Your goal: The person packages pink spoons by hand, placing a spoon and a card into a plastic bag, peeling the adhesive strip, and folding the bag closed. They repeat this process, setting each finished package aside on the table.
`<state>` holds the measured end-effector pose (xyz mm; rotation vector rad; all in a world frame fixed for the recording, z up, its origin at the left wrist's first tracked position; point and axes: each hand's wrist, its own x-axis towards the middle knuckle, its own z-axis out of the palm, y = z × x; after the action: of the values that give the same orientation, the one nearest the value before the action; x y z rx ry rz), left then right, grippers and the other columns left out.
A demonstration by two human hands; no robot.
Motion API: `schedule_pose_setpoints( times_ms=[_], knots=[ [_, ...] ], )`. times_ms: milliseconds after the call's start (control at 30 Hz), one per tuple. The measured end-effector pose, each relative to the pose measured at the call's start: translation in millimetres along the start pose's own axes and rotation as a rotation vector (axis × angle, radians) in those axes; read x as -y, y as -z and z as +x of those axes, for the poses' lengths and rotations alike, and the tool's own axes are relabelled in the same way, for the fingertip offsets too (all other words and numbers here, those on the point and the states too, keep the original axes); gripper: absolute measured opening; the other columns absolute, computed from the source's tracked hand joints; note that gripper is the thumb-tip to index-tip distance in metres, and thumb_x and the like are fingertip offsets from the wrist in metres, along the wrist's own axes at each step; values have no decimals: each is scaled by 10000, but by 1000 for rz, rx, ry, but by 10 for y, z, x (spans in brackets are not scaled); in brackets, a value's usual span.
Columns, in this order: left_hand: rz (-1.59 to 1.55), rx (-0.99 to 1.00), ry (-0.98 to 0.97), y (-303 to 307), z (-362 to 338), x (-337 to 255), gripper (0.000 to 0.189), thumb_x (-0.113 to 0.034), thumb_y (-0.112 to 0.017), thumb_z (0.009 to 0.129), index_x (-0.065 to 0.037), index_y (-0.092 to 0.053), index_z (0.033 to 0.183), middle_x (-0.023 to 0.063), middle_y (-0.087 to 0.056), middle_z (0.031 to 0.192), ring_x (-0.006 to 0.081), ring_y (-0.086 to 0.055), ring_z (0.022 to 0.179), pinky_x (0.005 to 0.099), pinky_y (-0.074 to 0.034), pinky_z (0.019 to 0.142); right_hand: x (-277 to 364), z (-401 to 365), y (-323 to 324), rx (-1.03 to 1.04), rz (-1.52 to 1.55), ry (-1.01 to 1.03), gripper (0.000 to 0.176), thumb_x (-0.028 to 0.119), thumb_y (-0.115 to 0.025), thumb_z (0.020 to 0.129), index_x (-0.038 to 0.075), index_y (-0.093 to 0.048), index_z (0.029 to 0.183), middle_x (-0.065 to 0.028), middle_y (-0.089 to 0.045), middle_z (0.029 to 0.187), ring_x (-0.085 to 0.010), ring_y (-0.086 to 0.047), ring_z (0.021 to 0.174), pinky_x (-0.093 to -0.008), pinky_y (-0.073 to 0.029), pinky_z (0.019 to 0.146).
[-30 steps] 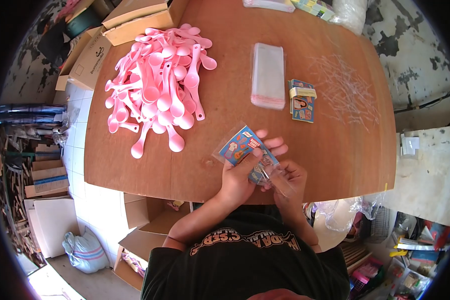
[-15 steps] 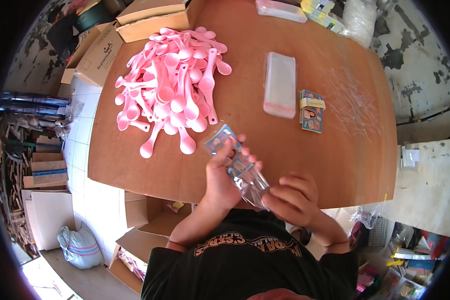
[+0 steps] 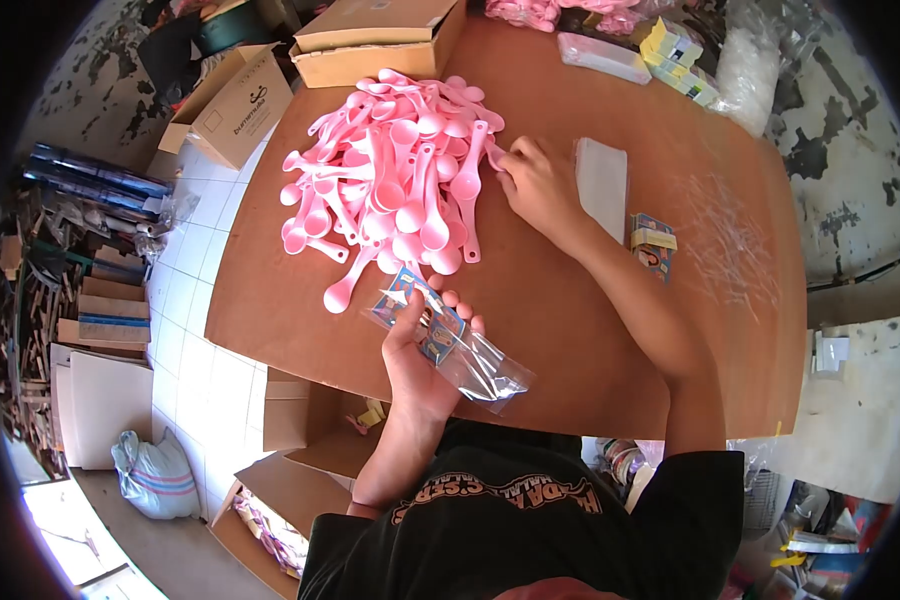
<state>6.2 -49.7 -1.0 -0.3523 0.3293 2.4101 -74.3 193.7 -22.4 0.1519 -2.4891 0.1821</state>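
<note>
My left hand (image 3: 418, 365) holds a clear plastic bag (image 3: 488, 372) near the table's front edge. Inside the bag is a blue printed card (image 3: 438, 345), partly covered by my fingers; the bag's lower end looks otherwise unfilled. At the right side of a heap of pink measuring spoons (image 3: 380, 180), my right hand (image 3: 537, 185) pinches one pink spoon (image 3: 495, 155) between thumb and fingers. Most of that spoon is hidden by the hand or the heap. Close to my right forearm lie a stack of clear bags (image 3: 602, 185) and a banded bundle of blue cards (image 3: 653, 245).
Thin clear strips (image 3: 725, 240) are scattered on the table's right side. A cardboard box (image 3: 370, 55) stands at the back left, with a clear packet (image 3: 604, 58) and yellow boxes (image 3: 675, 60) at the back right. An open carton (image 3: 235, 110) is beyond the left edge.
My right hand has left the bag's lower end and reached forward to the heap, closing on a spoon. The left hand still holds the bag. The view has shifted slightly.
</note>
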Motion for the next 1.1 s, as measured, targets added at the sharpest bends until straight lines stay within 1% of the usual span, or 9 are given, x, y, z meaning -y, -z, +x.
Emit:
schedule_pose_setpoints(
  times_ms=[133, 233, 300, 333, 467, 533, 567, 700, 1100],
  knots=[
    [0, 7, 11, 50, 5, 0, 244, -263, -497, 946, -63, -554, 1075, 51, -612, 873, 184, -606, 783, 363, -523, 732, 73, -145, 304, -25, -25, 68, 127, 90, -654, 737, 47, -613, 850, -79, -568, 847, -257, -573, 706, -396, -484, 625],
    [1, 11, 32, 80, 36, 40, 237, -251, -500, 943, -66, -545, 1085, 52, -608, 875, 185, -607, 790, 363, -524, 731, 174, -273, 784, 38, -94, -62, 106, 109, -652, 698, 33, -622, 764, -99, -593, 730, -251, -586, 690, -386, -484, 579],
    [14, 22, 47, 73, 71, 111, 236, -246, -502, 941, -67, -542, 1090, 53, -606, 878, 186, -607, 793, 365, -523, 733, 169, -299, 1043, 328, -308, -420, 132, 136, -652, 670, 11, -625, 705, -133, -597, 600, -268, -592, 611, -386, -483, 551],
    [35, 30, 58, 69, 83, 147, 235, -240, -504, 939, -68, -539, 1095, 54, -604, 881, 187, -608, 797, 366, -523, 734, 88, -302, 1092, 333, -314, -423, 132, 136, -652, 670, 11, -625, 705, -133, -597, 600, -268, -592, 611, -386, -483, 551],
    [46, 28, 154, 36, 121, 333, 245, -250, -520, 927, -93, -538, 1115, 64, -609, 895, 211, -595, 825, 393, -472, 797, -361, -80, 1237, 455, 90, -555, 216, 175, -631, 707, -40, -622, 690, -198, -619, 626, -308, -585, 522, -375, -488, 549],
    [55, 40, 158, 29, 94, 352, 244, -247, -520, 927, -94, -534, 1115, 64, -608, 904, 215, -598, 836, 398, -474, 797, -574, -14, 1167, 465, 489, -782, 219, 184, -611, 745, -29, -634, 697, -214, -627, 664, -317, -589, 547, -384, -495, 596],
    [58, 32, 138, 12, 70, 349, 241, -249, -524, 926, -85, -540, 1101, 63, -608, 898, 206, -600, 822, 387, -483, 784, -764, -99, 1120, 573, 356, -680, 186, 177, -602, 781, 22, -689, 837, -175, -649, 736, -247, -645, 653, -343, -483, 591],
    [57, 11, 47, 31, 55, 329, 228, -251, -518, 933, -82, -552, 1082, 59, -608, 894, 202, -599, 821, 374, -486, 794, -655, -383, 1208, 653, 42, -369, 140, 122, -619, 775, 35, -694, 856, -175, -655, 819, -311, -644, 708, -383, -494, 652],
    [147, 46, -116, -141, 167, 437, 283, -249, -504, 938, -57, -532, 1144, 87, -609, 998, 229, -598, 929, 436, -475, 890, -713, -698, 941, 401, 104, -371, 202, 125, -681, 751, 16, -638, 916, -176, -635, 882, -345, -634, 797, -421, -494, 696]
  ],
)
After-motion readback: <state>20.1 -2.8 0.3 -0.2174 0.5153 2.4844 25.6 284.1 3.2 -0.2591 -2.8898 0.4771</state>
